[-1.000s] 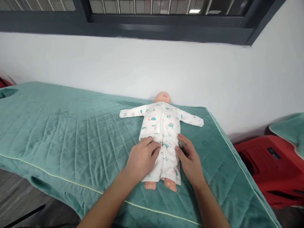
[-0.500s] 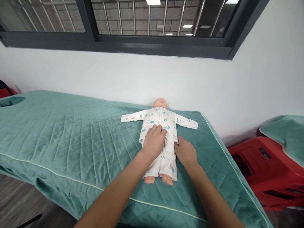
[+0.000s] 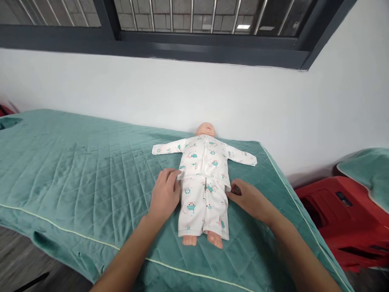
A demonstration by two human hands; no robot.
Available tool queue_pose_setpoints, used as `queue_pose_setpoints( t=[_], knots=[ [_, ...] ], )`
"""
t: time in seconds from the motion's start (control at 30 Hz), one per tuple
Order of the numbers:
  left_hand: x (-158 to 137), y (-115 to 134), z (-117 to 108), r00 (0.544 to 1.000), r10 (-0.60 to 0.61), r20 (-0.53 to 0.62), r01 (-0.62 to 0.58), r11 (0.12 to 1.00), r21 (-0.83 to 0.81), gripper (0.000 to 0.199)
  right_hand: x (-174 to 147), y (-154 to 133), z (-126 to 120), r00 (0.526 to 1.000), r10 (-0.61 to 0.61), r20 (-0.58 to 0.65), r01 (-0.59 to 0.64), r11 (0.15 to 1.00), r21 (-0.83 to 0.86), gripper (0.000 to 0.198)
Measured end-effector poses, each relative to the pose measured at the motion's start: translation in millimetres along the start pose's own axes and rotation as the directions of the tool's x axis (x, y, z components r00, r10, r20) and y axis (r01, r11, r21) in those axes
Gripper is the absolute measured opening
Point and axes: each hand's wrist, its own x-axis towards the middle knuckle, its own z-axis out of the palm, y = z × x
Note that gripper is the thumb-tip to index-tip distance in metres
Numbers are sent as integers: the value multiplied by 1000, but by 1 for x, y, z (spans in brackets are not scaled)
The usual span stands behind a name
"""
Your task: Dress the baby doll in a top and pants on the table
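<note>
A baby doll (image 3: 206,129) lies on its back on the green quilted cover, its head toward the wall and its bare feet toward me. It wears a white printed shirt (image 3: 203,156) with the sleeves spread out, and matching white trousers (image 3: 191,207). My left hand (image 3: 165,192) is at the left corner of the shirt's hem, fingers curled and closed on the cloth edge. At the opposite corner, my right hand (image 3: 244,196) pinches the hem between thumb and bent fingers. The shirt's lower edge overlaps the top of the trousers.
The green quilted cover (image 3: 91,174) spreads over the bed, edged with pale piping. Behind it rises a white wall (image 3: 136,93) below a dark window frame (image 3: 194,48). Red plastic chairs (image 3: 343,215) stand at the right, partly under green cloth (image 3: 367,166).
My left hand has moved from the shirt's front middle to its left hem corner. My right hand stays at the right hem, slightly turned outward. The view has shifted slightly closer.
</note>
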Motion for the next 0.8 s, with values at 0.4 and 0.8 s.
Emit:
queue_pose_setpoints(
  t=[0.4,0.8],
  knots=[
    [7,-14,10,976,-198,91,209,970,-127,7,16,-1,38,954,177,-243,-173,984,35,18],
    [-21,-2,-8,980,-173,94,187,968,-168,7,-56,-60,46,847,-95,-524,241,946,218,37]
  ],
)
